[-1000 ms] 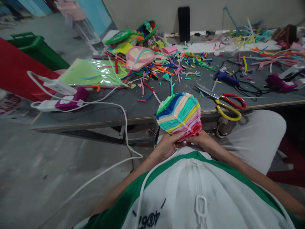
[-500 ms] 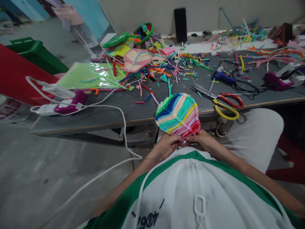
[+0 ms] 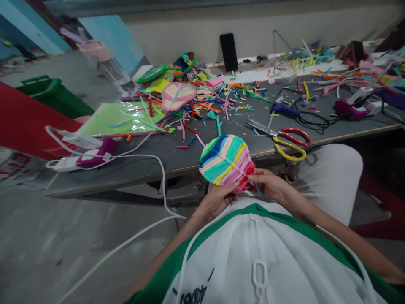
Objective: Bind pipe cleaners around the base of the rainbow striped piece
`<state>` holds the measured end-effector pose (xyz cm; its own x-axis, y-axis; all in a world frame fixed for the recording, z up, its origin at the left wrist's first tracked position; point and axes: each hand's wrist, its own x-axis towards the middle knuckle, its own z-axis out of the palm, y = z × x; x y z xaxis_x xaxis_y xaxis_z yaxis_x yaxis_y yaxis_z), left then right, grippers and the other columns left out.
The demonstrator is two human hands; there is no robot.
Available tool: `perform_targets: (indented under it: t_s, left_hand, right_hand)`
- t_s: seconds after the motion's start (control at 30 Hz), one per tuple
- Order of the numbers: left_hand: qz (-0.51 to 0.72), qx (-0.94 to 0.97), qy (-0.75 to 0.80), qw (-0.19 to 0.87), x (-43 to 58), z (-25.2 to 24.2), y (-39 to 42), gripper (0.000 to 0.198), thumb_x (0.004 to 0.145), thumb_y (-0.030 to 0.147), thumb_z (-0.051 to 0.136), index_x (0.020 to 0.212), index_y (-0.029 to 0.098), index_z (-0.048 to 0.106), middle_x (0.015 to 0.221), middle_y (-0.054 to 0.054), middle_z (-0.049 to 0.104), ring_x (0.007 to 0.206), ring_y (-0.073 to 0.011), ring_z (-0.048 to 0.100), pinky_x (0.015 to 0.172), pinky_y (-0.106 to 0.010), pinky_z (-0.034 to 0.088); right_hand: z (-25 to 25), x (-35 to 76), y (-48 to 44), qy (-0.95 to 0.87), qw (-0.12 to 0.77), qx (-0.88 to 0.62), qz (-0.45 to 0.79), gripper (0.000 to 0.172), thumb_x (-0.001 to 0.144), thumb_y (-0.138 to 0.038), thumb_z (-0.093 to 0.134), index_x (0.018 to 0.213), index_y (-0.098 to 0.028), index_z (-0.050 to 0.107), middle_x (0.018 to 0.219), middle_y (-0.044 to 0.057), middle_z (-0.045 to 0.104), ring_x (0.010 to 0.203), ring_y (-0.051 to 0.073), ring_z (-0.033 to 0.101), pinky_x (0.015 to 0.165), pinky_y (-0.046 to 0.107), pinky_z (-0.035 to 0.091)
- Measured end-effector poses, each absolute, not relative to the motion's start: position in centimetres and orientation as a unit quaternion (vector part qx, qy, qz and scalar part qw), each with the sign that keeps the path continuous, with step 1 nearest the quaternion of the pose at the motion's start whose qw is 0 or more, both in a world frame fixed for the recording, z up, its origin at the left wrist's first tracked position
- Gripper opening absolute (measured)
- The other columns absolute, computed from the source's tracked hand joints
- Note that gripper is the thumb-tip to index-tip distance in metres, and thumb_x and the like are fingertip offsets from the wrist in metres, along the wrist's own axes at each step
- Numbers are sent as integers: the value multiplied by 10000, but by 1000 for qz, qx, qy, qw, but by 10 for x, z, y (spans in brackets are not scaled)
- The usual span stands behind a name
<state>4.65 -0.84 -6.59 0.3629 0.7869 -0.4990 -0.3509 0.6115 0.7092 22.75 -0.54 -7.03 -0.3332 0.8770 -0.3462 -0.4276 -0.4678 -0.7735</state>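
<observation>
A round, striped pipe-cleaner piece (image 3: 225,162) in blue, teal, cream, yellow, pink and red is held above my lap, at the table's front edge. My left hand (image 3: 218,200) grips its lower pink rim, with the thumb on top and the other fingers underneath. At its red lower right edge, my right hand (image 3: 268,182) pinches the rim between thumb and fingers. A teal strand dangles just below that pinch. Beyond the piece, a teal pipe-cleaner sprig (image 3: 216,120) lies on the table. Scissors (image 3: 281,141) with red and yellow handles rest to the right, their handles jutting over the edge.
Cut pipe-cleaner bits (image 3: 234,99) litter the grey table (image 3: 145,162). A blue glue gun (image 3: 284,109) lies behind the scissors. A phone (image 3: 228,51) leans on the wall. Purple power adapters (image 3: 98,152) with a white cable sit left; a bottle (image 3: 107,63) stands behind.
My right hand has moved up from the bottom of the striped piece to its red right edge. The left hand still holds the lower rim. The camera view has shifted slightly.
</observation>
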Motion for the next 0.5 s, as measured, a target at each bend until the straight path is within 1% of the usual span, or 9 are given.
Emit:
perform_targets:
  t_s: [0.17,0.27,0.37,0.43,0.5]
  left_hand:
    - [369,249,459,769,51,-64,-9,333,586,187,772,878,114,629,664,-12,629,490,-79,520,462,-212,421]
    - [359,242,467,771,52,-65,-9,344,570,158,750,888,111,627,675,-21,642,498,-93,532,457,-219,406]
    - [363,254,465,767,52,-68,-8,343,561,145,734,883,112,621,627,-5,623,469,-93,513,434,-217,382]
    - [366,264,463,763,51,-68,-8,360,565,152,744,899,119,617,618,5,615,460,-88,502,433,-215,384]
    - [362,276,449,769,47,-64,-9,370,592,185,756,930,128,616,643,-3,624,487,-93,518,459,-219,415]
  right_hand:
    - [-75,226,1,-279,426,-381,771,238,591,-227,772,793,-129,691,709,46,710,655,162,650,721,301,487]
    - [-80,221,1,-265,436,-412,755,237,553,-199,792,746,-113,686,675,55,706,592,155,640,651,284,490]
    - [-82,217,-1,-246,454,-424,744,268,516,-175,806,746,-111,684,652,50,701,568,151,631,634,284,494]
    - [-79,217,-2,-240,457,-421,746,282,517,-177,807,762,-113,683,655,48,700,563,148,628,640,288,501]
    - [-74,219,-2,-250,449,-418,749,278,541,-198,801,777,-113,681,663,51,701,555,145,626,637,287,505]
